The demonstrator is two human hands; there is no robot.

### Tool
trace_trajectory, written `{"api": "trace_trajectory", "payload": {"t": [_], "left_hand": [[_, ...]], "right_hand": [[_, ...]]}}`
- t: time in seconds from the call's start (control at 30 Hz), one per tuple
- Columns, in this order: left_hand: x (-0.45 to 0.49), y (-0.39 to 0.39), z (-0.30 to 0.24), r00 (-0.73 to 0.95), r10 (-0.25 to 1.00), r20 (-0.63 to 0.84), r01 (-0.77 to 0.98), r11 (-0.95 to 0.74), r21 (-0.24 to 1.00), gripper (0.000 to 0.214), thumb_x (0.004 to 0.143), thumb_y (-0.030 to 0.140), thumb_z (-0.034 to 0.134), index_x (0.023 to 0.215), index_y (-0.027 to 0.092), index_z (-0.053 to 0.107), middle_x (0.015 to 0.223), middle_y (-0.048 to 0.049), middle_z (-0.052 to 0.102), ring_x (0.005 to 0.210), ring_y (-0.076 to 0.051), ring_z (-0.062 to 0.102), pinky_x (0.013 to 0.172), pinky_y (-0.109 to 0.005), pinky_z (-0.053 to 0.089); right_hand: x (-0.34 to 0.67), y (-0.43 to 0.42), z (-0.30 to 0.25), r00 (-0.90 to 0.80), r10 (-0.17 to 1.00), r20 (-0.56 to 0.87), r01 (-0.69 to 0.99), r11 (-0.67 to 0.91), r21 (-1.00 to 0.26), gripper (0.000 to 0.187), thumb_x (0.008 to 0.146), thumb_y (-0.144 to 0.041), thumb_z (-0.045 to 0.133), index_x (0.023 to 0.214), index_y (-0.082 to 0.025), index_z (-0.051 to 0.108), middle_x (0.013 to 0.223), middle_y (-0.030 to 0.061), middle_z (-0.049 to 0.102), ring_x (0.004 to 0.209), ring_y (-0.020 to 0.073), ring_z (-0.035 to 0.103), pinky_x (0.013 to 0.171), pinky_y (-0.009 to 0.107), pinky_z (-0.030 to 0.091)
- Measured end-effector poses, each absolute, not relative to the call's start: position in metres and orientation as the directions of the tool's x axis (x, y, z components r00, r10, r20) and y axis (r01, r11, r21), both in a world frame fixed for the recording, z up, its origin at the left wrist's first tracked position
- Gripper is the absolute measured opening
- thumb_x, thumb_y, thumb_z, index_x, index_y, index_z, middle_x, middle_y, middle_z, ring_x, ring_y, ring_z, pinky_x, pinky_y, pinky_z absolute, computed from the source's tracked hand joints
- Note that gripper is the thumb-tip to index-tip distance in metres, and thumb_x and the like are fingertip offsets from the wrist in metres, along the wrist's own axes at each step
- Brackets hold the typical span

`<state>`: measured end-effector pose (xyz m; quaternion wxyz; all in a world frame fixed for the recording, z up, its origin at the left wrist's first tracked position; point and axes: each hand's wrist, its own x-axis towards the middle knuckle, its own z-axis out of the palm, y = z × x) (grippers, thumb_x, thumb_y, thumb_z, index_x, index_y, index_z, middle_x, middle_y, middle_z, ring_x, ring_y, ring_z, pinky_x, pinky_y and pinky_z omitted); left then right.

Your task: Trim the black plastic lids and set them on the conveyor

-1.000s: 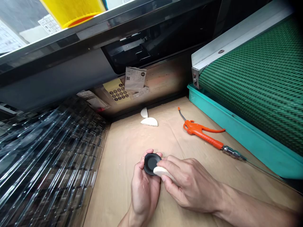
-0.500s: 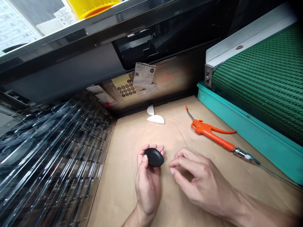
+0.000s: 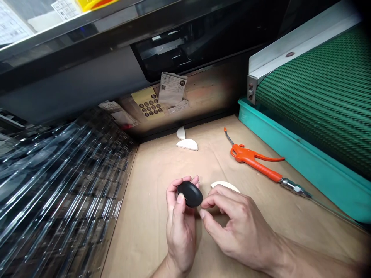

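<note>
Over the brown-covered worktop (image 3: pixel 153 164), the left hand (image 3: pixel 182 231) has its grip closed around a black dished disc (image 3: pixel 189 194), holding it by the left side. The right hand (image 3: pixel 247 227) curls just beside the disc, though I cannot tell whether its grip pinches anything; beyond that hand lies a white half-round pad (image 3: pixel 224 185), with an orange air blow gun (image 3: pixel 246 155) farther right.

Trays (image 3: pixel 60 197) (clear plastic) bound the passable gap beside the left hand (image 3: pixel 182 229).
</note>
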<state>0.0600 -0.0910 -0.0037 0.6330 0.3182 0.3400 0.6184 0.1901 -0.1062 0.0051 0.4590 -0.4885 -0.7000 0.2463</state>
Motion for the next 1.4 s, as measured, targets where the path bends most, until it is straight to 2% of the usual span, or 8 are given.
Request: {"api": "trace_trajectory", "payload": {"t": [0.47, 0.7, 0.97, 1.13, 1.4], "left_hand": [[0.061, -0.091, -0.005, 0.016, 0.999, -0.037, -0.561, 0.039, 0.827, 0.021, 0.099, 0.034, 0.046, 0.116, 0.026, 0.055, 0.123, -0.0057, 0.062, 0.131, -0.027, 0.053, 0.11, -0.041, 0.04], [0.059, -0.092, -0.005, 0.009, 1.0, -0.015, -0.53, 0.017, 0.848, 0.022, 0.1, 0.034, 0.046, 0.118, 0.026, 0.055, 0.124, -0.0054, 0.061, 0.132, -0.027, 0.052, 0.11, -0.041, 0.039], [0.058, -0.092, -0.007, 0.001, 1.0, 0.014, -0.456, -0.012, 0.89, 0.023, 0.099, 0.035, 0.048, 0.12, 0.027, 0.055, 0.13, -0.0054, 0.058, 0.133, -0.026, 0.051, 0.111, -0.042, 0.039], [0.058, -0.093, -0.007, -0.002, 1.0, 0.026, -0.424, -0.025, 0.905, 0.023, 0.1, 0.036, 0.048, 0.12, 0.028, 0.055, 0.132, -0.0049, 0.057, 0.133, -0.025, 0.05, 0.111, -0.04, 0.04], [0.061, -0.091, -0.003, -0.001, 1.0, -0.027, -0.493, 0.023, 0.87, 0.021, 0.1, 0.036, 0.048, 0.117, 0.027, 0.054, 0.125, -0.0052, 0.061, 0.131, -0.025, 0.052, 0.111, -0.042, 0.039]], "right_hand": [[0.191, -0.104, 0.005, -0.086, 0.903, 0.42, 0.478, 0.407, -0.778, 0.013, 0.087, -0.015, 0.05, 0.077, -0.018, 0.057, 0.077, 0.001, 0.054, 0.071, 0.0162, 0.049, 0.063, 0.03, 0.035], [0.192, -0.104, 0.008, -0.091, 0.938, 0.335, 0.448, 0.339, -0.827, 0.011, 0.088, -0.021, 0.055, 0.081, -0.02, 0.063, 0.08, 0.001, 0.057, 0.074, 0.0169, 0.052, 0.064, 0.03, 0.036], [0.192, -0.102, 0.007, -0.07, 0.953, 0.295, 0.447, 0.294, -0.845, 0.014, 0.087, -0.021, 0.054, 0.075, -0.021, 0.06, 0.076, -0.0014, 0.058, 0.07, 0.0151, 0.051, 0.063, 0.029, 0.034], [0.192, -0.101, 0.005, -0.055, 0.95, 0.308, 0.482, 0.296, -0.825, 0.016, 0.087, -0.019, 0.05, 0.073, -0.02, 0.056, 0.075, -0.0012, 0.056, 0.068, 0.0147, 0.049, 0.062, 0.028, 0.034], [0.198, -0.096, 0.005, -0.061, 0.934, 0.351, 0.467, 0.338, -0.817, 0.015, 0.088, -0.015, 0.05, 0.075, -0.02, 0.056, 0.079, -0.0014, 0.057, 0.067, 0.0121, 0.051, 0.059, 0.025, 0.034]]}}
